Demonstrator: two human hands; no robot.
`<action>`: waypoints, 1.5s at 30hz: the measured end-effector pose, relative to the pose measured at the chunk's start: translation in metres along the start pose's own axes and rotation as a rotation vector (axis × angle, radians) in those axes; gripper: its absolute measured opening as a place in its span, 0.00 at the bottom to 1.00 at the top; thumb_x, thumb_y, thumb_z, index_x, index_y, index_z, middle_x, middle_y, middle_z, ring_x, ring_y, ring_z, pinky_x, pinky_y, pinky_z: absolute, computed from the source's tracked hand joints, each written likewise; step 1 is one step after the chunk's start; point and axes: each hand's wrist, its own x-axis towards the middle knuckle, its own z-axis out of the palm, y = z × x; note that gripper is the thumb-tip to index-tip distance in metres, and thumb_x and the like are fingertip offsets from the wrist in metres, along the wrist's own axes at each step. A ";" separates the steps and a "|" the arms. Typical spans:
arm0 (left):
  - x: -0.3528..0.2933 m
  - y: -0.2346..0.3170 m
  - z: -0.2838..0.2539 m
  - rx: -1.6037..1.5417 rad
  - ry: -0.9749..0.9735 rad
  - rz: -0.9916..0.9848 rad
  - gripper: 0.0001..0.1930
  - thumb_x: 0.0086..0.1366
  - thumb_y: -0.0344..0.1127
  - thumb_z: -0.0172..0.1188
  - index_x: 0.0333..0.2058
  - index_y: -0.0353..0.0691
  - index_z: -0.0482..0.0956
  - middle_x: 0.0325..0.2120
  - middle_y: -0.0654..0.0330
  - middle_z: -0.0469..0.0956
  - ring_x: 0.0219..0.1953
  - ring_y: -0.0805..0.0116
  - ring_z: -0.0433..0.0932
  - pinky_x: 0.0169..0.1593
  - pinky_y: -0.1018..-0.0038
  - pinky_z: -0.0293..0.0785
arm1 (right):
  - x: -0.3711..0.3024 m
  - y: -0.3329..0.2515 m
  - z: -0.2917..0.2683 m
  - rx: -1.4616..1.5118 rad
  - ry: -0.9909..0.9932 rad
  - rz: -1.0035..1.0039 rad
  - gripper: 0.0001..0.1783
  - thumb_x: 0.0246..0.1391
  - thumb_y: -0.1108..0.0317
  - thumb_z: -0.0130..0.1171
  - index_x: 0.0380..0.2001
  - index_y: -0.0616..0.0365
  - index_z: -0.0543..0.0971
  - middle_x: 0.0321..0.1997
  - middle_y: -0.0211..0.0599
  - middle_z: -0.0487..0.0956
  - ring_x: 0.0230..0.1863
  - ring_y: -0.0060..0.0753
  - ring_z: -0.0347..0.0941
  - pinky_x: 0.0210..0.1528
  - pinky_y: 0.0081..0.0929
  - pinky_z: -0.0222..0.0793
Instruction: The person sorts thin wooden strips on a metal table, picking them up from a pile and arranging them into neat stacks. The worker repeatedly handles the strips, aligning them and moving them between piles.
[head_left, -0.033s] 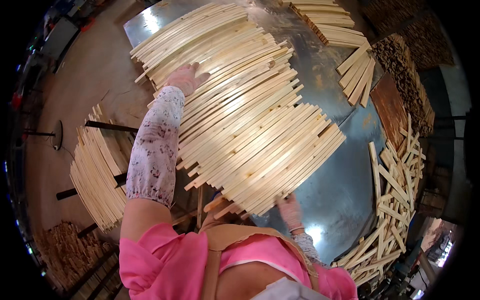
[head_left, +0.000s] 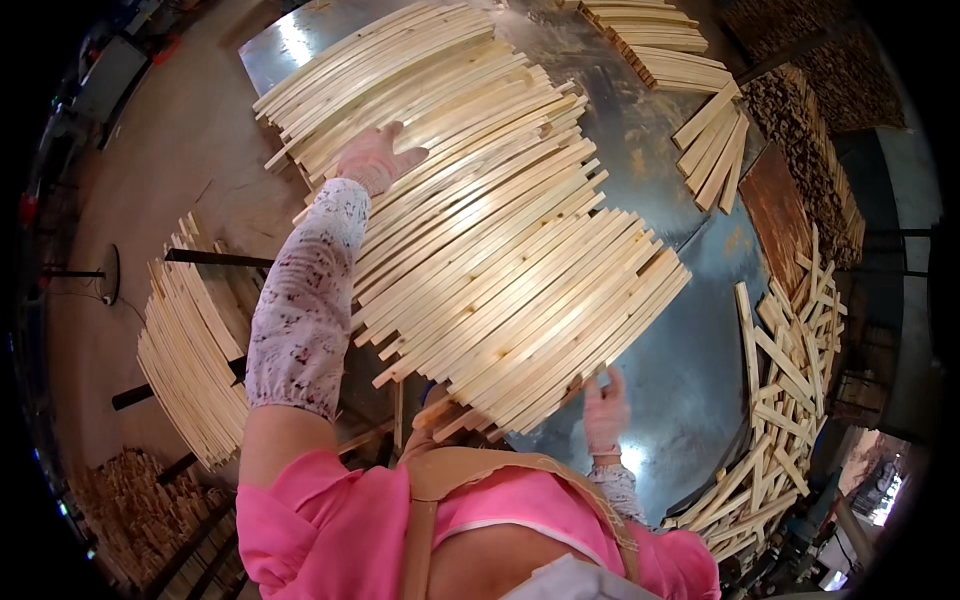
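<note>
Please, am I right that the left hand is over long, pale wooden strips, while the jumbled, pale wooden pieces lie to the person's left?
Not quite: the head view shows the jumbled, pale wooden pieces lying to the person's right.

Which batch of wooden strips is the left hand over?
The broad middle batch on the metal table: the left hand is over it; all others lie to its left or right.

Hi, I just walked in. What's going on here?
A person is handling pale wooden strips laid side by side across a metal table. The left hand is spread over the strips' left part. The right hand is by their near right corner, blurred, so I can't tell whether it touches them. Farther right lies a jumbled pile of loose strips.
</note>
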 end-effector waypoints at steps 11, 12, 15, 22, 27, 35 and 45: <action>0.044 0.016 -0.016 0.004 -0.193 0.231 0.46 0.67 0.64 0.64 0.71 0.33 0.71 0.72 0.42 0.69 0.73 0.46 0.70 0.76 0.61 0.64 | 0.169 -0.271 0.151 0.067 -0.240 0.200 0.64 0.63 0.51 0.68 0.78 0.74 0.34 0.41 0.52 0.85 0.31 0.38 0.83 0.31 0.33 0.79; 0.046 0.009 -0.016 -0.091 -0.237 0.220 0.46 0.67 0.63 0.65 0.72 0.33 0.70 0.73 0.41 0.69 0.73 0.46 0.70 0.76 0.60 0.64 | 0.169 -0.271 0.159 0.059 -0.209 0.203 0.66 0.62 0.51 0.69 0.78 0.75 0.33 0.41 0.52 0.85 0.30 0.38 0.83 0.29 0.33 0.78; 0.039 0.009 -0.021 -0.193 -0.315 0.168 0.47 0.66 0.59 0.69 0.74 0.33 0.65 0.72 0.39 0.69 0.73 0.46 0.70 0.76 0.60 0.64 | 0.159 -0.264 0.155 0.208 -0.256 0.171 0.68 0.61 0.55 0.71 0.77 0.77 0.30 0.41 0.53 0.85 0.28 0.38 0.82 0.26 0.32 0.76; 0.007 0.028 -0.079 -0.225 -0.013 0.469 0.47 0.64 0.55 0.72 0.72 0.32 0.66 0.67 0.39 0.75 0.72 0.46 0.72 0.75 0.59 0.66 | 0.150 -0.251 0.141 0.408 -0.129 -0.255 0.59 0.56 0.69 0.75 0.76 0.70 0.44 0.54 0.51 0.80 0.40 0.36 0.81 0.37 0.31 0.80; -0.035 0.118 -0.168 -0.655 0.244 0.721 0.46 0.61 0.51 0.79 0.69 0.34 0.66 0.56 0.46 0.82 0.58 0.53 0.81 0.67 0.60 0.74 | 0.140 -0.333 0.009 0.180 0.234 -0.747 0.63 0.55 0.62 0.79 0.80 0.68 0.47 0.69 0.54 0.74 0.60 0.42 0.77 0.61 0.33 0.77; -0.157 0.141 -0.099 -1.038 0.058 0.345 0.50 0.57 0.32 0.80 0.74 0.34 0.61 0.66 0.46 0.76 0.69 0.52 0.74 0.77 0.60 0.67 | 0.097 -0.295 -0.063 -0.288 0.484 -0.934 0.59 0.62 0.40 0.69 0.79 0.66 0.51 0.51 0.63 0.85 0.49 0.68 0.83 0.49 0.53 0.80; -0.241 0.106 -0.032 -1.257 0.258 0.260 0.57 0.50 0.28 0.83 0.76 0.36 0.58 0.68 0.50 0.74 0.72 0.61 0.69 0.76 0.69 0.65 | 0.068 -0.278 -0.012 0.158 0.081 -0.988 0.41 0.69 0.62 0.68 0.76 0.63 0.60 0.71 0.53 0.75 0.68 0.43 0.73 0.72 0.37 0.67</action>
